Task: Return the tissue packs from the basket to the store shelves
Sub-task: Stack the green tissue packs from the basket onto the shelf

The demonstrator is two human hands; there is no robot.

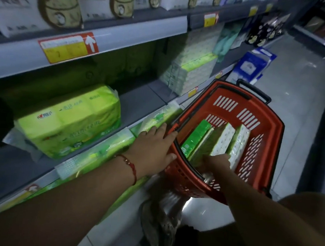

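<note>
A red plastic basket (262, 118) stands on the floor beside the shelves, with several tissue packs on edge inside: a bright green pack (196, 138), a dark green pack (208, 145) and two white patterned packs (224, 140). My right hand (217, 162) reaches into the basket, its fingers down among the dark green and white packs; the grip is hidden. My left hand (154, 147) lies with straight fingers over the basket's left rim, next to the shelf edge. A large yellow-green tissue bundle (71, 120) sits on the middle shelf (140, 102).
Green packs (158, 120) fill the lower shelf under my left arm. White packs (56, 6) line the top shelf, pale boxed tissues (192, 71) stand further right. A blue-white pack (252, 65) lies on the floor beyond the basket. The tiled aisle (297, 113) runs right.
</note>
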